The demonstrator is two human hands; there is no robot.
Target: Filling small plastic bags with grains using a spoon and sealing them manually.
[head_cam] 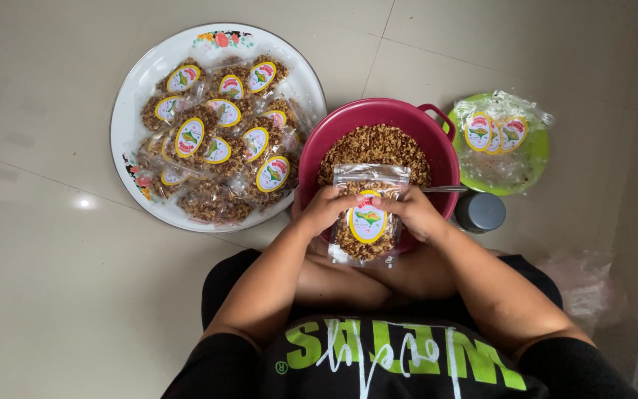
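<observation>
Both hands meet over the lap: the left hand (324, 210) pinches the upper left edge of a clear plastic pouch (367, 225), and the right hand (416, 214) is closed on the upper right edge, so the pouch hangs between them just in front of the bowl, partly filled with brown crumbly snack and fronted by an oval yellow-rimmed label. Largest of the things on the tiled floor (53, 295) is the round white enamel tray (131, 111) at the upper left, with a flowered rim, heaped with filled, labelled pouches (219, 140) lying over one another. Next comes the dark red plastic bowl (378, 118), touching or nearly touching the tray, holding a mound of loose brown snack (374, 148); a metal spoon handle (444, 189) shows by its right side. Beyond it to the right sits a green plate (533, 162) carrying a small stack of empty labelled pouches (492, 133), and just below that a small grey round lid or cap (480, 211). As a judgement, handling the pouch well here means keeping its mouth level and upright so nothing spills, gripping only the bare top strip rather than the filled part, and pressing evenly from both sides so the opening lies flat.
</observation>
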